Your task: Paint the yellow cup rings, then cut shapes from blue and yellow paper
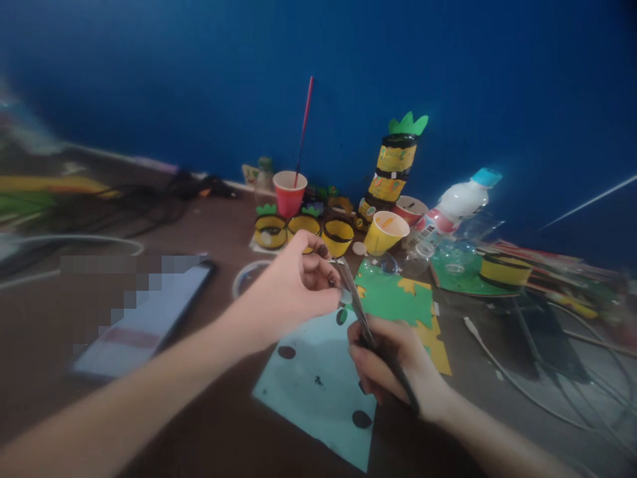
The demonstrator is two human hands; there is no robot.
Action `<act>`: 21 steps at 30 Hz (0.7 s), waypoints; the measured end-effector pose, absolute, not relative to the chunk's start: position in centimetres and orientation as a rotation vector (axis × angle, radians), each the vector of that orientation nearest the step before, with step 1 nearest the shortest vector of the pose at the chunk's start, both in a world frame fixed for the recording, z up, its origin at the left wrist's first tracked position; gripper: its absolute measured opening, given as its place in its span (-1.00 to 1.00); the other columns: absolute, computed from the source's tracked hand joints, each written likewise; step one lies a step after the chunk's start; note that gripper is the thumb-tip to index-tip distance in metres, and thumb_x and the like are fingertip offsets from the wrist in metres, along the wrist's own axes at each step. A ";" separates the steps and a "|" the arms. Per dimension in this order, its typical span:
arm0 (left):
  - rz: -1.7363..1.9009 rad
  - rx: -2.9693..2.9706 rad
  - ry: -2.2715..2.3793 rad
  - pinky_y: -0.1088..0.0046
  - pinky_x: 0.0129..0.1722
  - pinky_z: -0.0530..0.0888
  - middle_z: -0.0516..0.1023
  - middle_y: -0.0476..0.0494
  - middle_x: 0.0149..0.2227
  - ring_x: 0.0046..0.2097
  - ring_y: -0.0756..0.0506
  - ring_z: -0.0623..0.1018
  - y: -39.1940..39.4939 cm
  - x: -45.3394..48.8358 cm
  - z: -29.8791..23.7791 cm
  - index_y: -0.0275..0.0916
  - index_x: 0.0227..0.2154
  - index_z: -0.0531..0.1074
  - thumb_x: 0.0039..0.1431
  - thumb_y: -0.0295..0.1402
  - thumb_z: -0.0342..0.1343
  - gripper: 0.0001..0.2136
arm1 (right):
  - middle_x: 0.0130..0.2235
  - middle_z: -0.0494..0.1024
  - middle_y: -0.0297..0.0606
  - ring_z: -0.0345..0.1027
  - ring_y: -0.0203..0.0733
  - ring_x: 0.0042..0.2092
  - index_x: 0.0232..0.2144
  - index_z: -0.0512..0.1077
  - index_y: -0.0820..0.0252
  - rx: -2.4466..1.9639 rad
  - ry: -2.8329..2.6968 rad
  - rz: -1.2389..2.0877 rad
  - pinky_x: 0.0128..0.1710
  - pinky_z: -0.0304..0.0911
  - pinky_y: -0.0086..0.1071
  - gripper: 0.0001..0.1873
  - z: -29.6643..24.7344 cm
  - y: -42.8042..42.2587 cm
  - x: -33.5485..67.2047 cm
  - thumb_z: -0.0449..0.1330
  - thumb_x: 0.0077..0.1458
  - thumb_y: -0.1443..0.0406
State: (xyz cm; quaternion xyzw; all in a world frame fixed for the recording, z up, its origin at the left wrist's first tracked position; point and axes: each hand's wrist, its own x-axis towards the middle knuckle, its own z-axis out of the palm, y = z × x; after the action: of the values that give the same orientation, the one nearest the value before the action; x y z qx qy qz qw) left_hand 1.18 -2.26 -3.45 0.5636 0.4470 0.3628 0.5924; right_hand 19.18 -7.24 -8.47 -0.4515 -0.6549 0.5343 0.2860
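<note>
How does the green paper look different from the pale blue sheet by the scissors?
The green paper is bright green; the pale blue sheet is much lighter.
The green paper has a jagged edge, while the pale blue sheet has straight edges.
The pale blue sheet shows dark ovals; I see none on the green paper.
Both lie flat on the table.

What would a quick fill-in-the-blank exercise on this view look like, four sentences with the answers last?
1. The right hand holds a pair of ____.
2. The cap on the leaning bottle is coloured ____.
3. A thin stick stands in a cup whose outside is coloured ____.
4. The device with the lit screen lies on the person's ____ side.

Missing words: scissors; light blue; red; left.
</note>
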 end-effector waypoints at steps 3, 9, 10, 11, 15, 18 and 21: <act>0.849 1.301 1.029 0.52 -0.43 0.36 0.40 0.14 -0.49 -0.43 0.08 0.43 -2.3 1.2 -3.5 -0.17 -0.31 0.13 -0.10 -0.55 0.11 -0.68 | -0.69 0.26 -0.47 0.13 -0.47 -0.71 -0.49 0.23 0.19 -1.198 -1.768 1.417 -0.74 0.05 -0.62 -0.81 -8.5 -7.2 19.2 0.10 0.11 0.25; 0.849 1.302 1.034 0.52 -0.44 0.36 0.40 0.14 -0.49 -0.43 0.07 0.43 -2.2 1.2 -3.6 -0.16 -0.30 0.13 -0.09 -0.54 0.11 -0.69 | -0.68 0.27 -0.47 0.17 -0.46 -0.70 -0.49 0.23 0.19 -1.206 -1.760 1.416 -0.73 0.08 -0.61 -0.82 -8.5 -7.2 19.2 0.11 0.10 0.25; 0.851 1.305 1.033 0.52 -0.44 0.36 0.40 0.14 -0.49 -0.43 0.07 0.43 -2.2 1.2 -3.6 -0.17 -0.31 0.13 -0.09 -0.54 0.11 -0.69 | -0.68 0.27 -0.47 0.18 -0.45 -0.70 -0.49 0.23 0.20 -1.205 -1.763 1.413 -0.73 0.09 -0.61 -0.82 -8.5 -7.2 19.1 0.10 0.10 0.25; 0.853 1.309 1.032 0.52 -0.44 0.36 0.40 0.14 -0.49 -0.44 0.08 0.42 -2.2 1.2 -3.6 -0.17 -0.31 0.13 -0.09 -0.54 0.11 -0.69 | -0.68 0.27 -0.46 0.18 -0.45 -0.70 -0.49 0.23 0.20 -1.205 -1.767 1.410 -0.73 0.09 -0.61 -0.82 -8.4 -7.3 19.1 0.10 0.10 0.25; 0.853 1.314 1.037 0.53 -0.44 0.36 0.40 0.13 -0.49 -0.42 0.07 0.44 -2.3 1.2 -3.6 -0.17 -0.32 0.13 -0.09 -0.54 0.11 -0.70 | -0.70 0.26 -0.47 0.14 -0.46 -0.72 -0.49 0.23 0.20 -1.212 -1.796 1.393 -0.74 0.05 -0.61 -0.82 -8.2 -7.3 19.1 0.08 0.10 0.26; 0.849 1.313 1.036 0.52 -0.44 0.36 0.39 0.14 -0.49 -0.42 0.07 0.43 -2.3 1.1 -3.5 -0.17 -0.32 0.13 -0.09 -0.54 0.10 -0.70 | -0.70 0.26 -0.46 0.13 -0.46 -0.72 -0.49 0.22 0.20 -1.214 -1.808 1.388 -0.74 0.04 -0.61 -0.81 -8.1 -7.3 19.1 0.07 0.12 0.24; 0.853 1.313 1.038 0.52 -0.44 0.36 0.40 0.14 -0.49 -0.43 0.07 0.43 -2.3 1.2 -3.5 -0.17 -0.32 0.13 -0.08 -0.54 0.10 -0.70 | -0.70 0.26 -0.46 0.13 -0.46 -0.72 -0.50 0.21 0.20 -1.214 -1.811 1.392 -0.75 0.03 -0.62 -0.80 -7.9 -7.3 19.0 0.07 0.11 0.24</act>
State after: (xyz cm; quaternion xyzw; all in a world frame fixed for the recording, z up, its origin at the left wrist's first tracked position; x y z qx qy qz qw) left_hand 1.17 -2.31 -3.46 0.5642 0.4458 0.3664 0.5904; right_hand 19.03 -7.27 -7.93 -0.4516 -0.6732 0.5175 0.2740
